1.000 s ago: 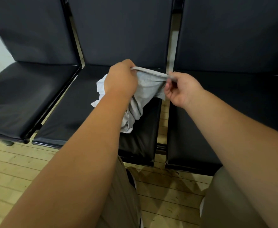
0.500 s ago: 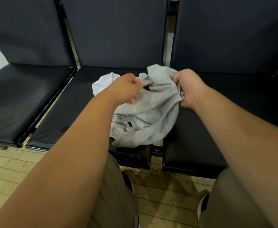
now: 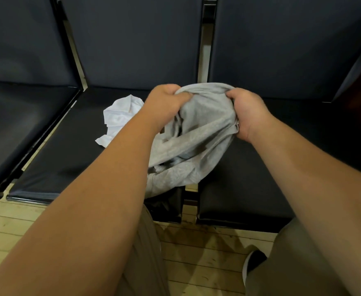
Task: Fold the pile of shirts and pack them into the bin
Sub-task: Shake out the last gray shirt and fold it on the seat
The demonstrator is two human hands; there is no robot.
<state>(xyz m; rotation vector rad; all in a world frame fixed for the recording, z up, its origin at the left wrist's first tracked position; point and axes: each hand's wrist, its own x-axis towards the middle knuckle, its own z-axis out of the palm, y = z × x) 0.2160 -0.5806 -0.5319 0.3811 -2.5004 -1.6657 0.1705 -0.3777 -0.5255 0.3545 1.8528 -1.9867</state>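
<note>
Plain heather-grey shirt (image 3: 198, 146), plain white shirt (image 3: 119, 116), black glossy seat cushions (image 3: 68, 159), dark navy-grey chair backs (image 3: 136, 39), pale yellowish wooden floorboards (image 3: 196, 259) with dark flecks, khaki-olive trousers (image 3: 145, 253), black shoe (image 3: 255, 260) with white edge

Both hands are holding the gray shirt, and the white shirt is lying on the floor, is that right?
Not quite. The head view shows the white shirt lying on the middle chair's black seat, not the floor. The left hand and right hand do both hold the gray shirt.
</note>
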